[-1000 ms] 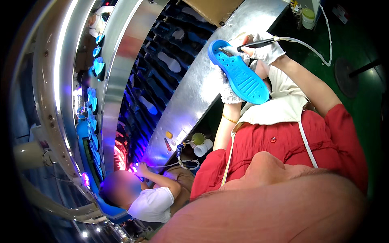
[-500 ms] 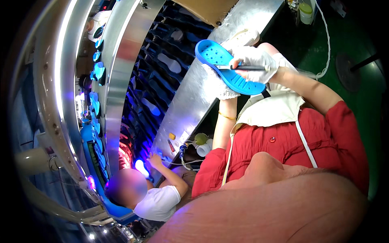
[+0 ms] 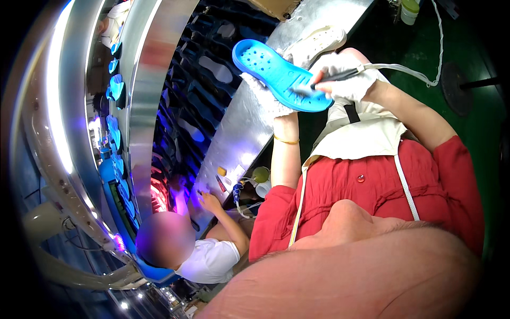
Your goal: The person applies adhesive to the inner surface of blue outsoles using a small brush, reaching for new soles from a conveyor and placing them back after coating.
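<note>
Between gloved left hand (image 3: 264,97) and right hand (image 3: 344,80) fingers, blue sole (image 3: 279,73).

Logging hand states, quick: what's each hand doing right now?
Left hand: gloved, closed on the blue shoe sole, holding it up.
Right hand: gloved, closed on a thin hose-fed tool, tip on the sole.

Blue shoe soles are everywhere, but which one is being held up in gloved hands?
The big blue sole with little holes, gripped underneath by the left hand. The right hand touches a pen-like tool to it; the others sit on the conveyor.
</note>
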Tool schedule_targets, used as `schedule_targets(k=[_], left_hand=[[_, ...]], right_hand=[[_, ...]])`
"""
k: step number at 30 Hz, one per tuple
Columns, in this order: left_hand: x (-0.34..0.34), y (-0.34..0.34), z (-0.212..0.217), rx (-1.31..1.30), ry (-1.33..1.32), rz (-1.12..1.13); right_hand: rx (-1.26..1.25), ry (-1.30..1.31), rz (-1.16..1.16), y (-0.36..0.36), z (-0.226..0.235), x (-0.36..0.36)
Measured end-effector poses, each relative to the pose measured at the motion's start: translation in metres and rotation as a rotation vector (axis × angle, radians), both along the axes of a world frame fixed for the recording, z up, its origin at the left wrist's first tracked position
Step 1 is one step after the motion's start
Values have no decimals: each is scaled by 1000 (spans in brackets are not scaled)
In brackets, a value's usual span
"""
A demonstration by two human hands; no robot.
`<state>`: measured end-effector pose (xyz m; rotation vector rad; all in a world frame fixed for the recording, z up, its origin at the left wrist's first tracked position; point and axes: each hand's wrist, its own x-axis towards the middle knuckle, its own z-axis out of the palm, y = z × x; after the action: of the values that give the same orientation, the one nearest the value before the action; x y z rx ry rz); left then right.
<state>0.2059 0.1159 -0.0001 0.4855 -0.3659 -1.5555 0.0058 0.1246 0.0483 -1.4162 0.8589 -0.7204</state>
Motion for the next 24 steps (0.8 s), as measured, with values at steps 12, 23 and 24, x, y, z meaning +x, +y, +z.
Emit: schedule_targets(k=[12, 23, 24], left_hand=[[-18, 19, -18, -50, 174, -34], [-10, 14, -6, -64, 192, 5], [-5, 15, -5, -73, 190, 27]], right_hand=[[-338, -250, 16, 4, -28, 19], [-453, -360, -57, 11, -20, 30], [-87, -319, 2, 6, -16, 31]])
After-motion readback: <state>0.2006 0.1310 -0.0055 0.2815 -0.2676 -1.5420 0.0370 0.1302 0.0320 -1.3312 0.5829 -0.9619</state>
